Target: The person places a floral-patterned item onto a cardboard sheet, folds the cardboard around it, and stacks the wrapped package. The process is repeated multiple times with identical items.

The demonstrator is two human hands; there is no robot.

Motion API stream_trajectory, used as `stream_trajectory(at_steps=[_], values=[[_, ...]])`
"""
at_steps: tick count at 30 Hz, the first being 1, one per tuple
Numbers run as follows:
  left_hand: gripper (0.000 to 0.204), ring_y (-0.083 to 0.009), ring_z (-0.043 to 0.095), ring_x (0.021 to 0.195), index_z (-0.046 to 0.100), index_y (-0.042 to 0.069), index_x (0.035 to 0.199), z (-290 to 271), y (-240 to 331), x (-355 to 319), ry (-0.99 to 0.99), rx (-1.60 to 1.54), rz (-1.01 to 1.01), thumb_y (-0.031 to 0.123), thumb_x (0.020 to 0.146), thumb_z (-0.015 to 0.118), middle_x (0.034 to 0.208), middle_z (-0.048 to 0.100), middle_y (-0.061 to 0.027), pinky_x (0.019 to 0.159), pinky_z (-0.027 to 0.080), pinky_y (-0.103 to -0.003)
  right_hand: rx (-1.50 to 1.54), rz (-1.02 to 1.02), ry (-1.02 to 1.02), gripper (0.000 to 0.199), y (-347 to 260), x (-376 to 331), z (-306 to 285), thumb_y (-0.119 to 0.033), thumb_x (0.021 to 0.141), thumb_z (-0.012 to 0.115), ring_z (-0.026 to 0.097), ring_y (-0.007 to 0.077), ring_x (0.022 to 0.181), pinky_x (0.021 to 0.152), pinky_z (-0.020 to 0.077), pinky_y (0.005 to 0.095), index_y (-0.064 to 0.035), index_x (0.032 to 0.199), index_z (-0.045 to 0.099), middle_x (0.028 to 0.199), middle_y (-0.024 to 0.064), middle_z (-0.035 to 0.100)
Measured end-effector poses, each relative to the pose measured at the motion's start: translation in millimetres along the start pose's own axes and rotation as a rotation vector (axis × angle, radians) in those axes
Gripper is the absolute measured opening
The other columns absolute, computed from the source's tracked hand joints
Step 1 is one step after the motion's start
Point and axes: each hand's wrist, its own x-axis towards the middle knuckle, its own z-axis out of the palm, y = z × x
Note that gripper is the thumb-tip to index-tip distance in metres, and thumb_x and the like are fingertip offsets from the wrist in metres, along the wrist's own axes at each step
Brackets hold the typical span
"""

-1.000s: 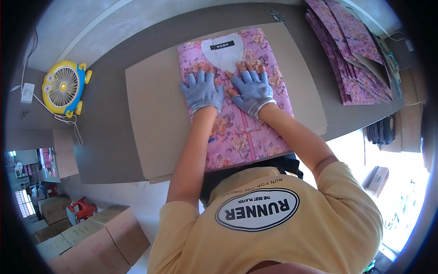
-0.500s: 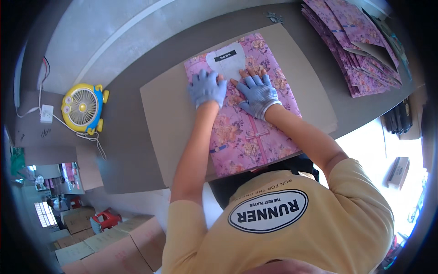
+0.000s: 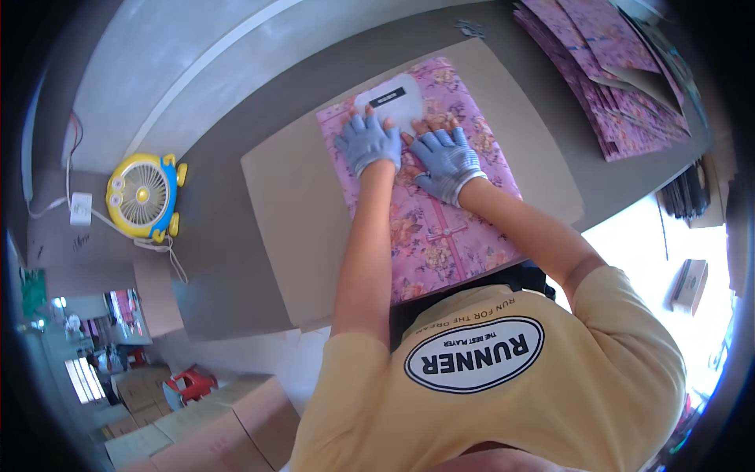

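A flat pink paper bag (image 3: 429,259) with a flower print lies on a brown cardboard sheet (image 3: 283,212). Near its far end is a pale rounded patch (image 3: 397,93) with a small black label on it. My left hand (image 3: 370,144), in a blue fingerless glove, rests flat on the bag's left side with fingers spread, its fingertips by the patch's lower edge. Just to its right, my right hand (image 3: 447,160), gloved alike, lies flat with fingers apart. Both palms press on the paper, and neither hand grips anything.
Several folded pink flowered bags (image 3: 605,86) are stacked at the table's far right. Small grey pieces (image 3: 470,29) lie near the back edge. A yellow and blue fan (image 3: 143,197) with a white cord stands at the left. Cardboard boxes (image 3: 212,433) sit on the lower left.
My left hand has slid right and slightly up the bag, closer to the right hand. The right hand stays almost in place. The camera view has shifted a little.
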Motion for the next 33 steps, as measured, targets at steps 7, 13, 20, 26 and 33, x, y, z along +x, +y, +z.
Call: stream_trajectory(at_steps=[7, 13, 20, 26, 33], values=[[0.057, -0.0334, 0.029, 0.136, 0.040, 0.007, 0.140, 3.0, 2.0, -109.9, 0.064, 0.043, 0.304, 0.039, 0.092, 0.040, 0.149, 0.032, -0.0158, 0.108, 0.022, -0.055, 0.311, 0.002, -0.264, 0.041, 38.3, 55.5, -26.9, -0.028, 0.083, 0.056, 0.049, 0.0246, 0.121, 0.098, 0.0413, 0.0403, -0.0106, 0.120, 0.056, 0.127, 0.0054, 0.055], [0.057, -0.0359, 0.031, 0.134, 0.037, 0.007, 0.141, -12.4, 12.8, -111.6, 0.022, 0.032, 0.346, 0.037, 0.092, 0.040, 0.148, 0.031, -0.0190, 0.106, 0.024, -0.057, -0.077, 0.056, 0.042, 0.052, 132.4, 184.0, 2.3, -0.042, 0.091, 0.045, 0.044, 0.0285, 0.125, 0.103, 0.0375, 0.0399, -0.0103, 0.132, 0.047, 0.133, 0.0117, 0.049], [0.059, -0.0380, 0.027, 0.137, 0.037, 0.005, 0.140, -2.1, 4.5, -109.7, 0.077, 0.012, 0.334, 0.036, 0.091, 0.042, 0.147, 0.031, -0.0216, 0.106, 0.023, -0.058, -0.122, -0.261, 0.000, 0.077, 95.3, 22.1, -3.4, -0.047, 0.089, 0.046, 0.026, 0.0316, 0.140, 0.115, 0.0216, 0.0421, -0.0018, 0.146, 0.022, 0.151, 0.0165, 0.026], [0.058, -0.0369, 0.028, 0.136, 0.041, 0.004, 0.138, -5.6, 13.4, -114.2, 0.069, -0.102, 0.313, 0.036, 0.090, 0.044, 0.147, 0.031, -0.0208, 0.107, 0.022, -0.058, -0.120, -0.084, -0.339, 0.066, 29.2, -173.3, -74.8, -0.049, 0.084, 0.051, 0.042, 0.0309, 0.127, 0.106, 0.0333, 0.0456, -0.0042, 0.132, 0.047, 0.138, 0.0160, 0.044], [0.061, -0.0358, 0.026, 0.138, 0.040, 0.003, 0.139, 5.2, 9.0, -118.4, 0.088, -0.157, 0.198, 0.037, 0.089, 0.043, 0.149, 0.029, -0.0209, 0.108, 0.019, -0.057, -0.010, -0.499, -0.180, 0.046, -43.7, 81.6, -57.7, -0.043, 0.089, 0.051, 0.058, 0.0346, 0.103, 0.086, 0.0482, 0.0460, -0.0092, 0.120, 0.056, 0.116, 0.0167, 0.059]])
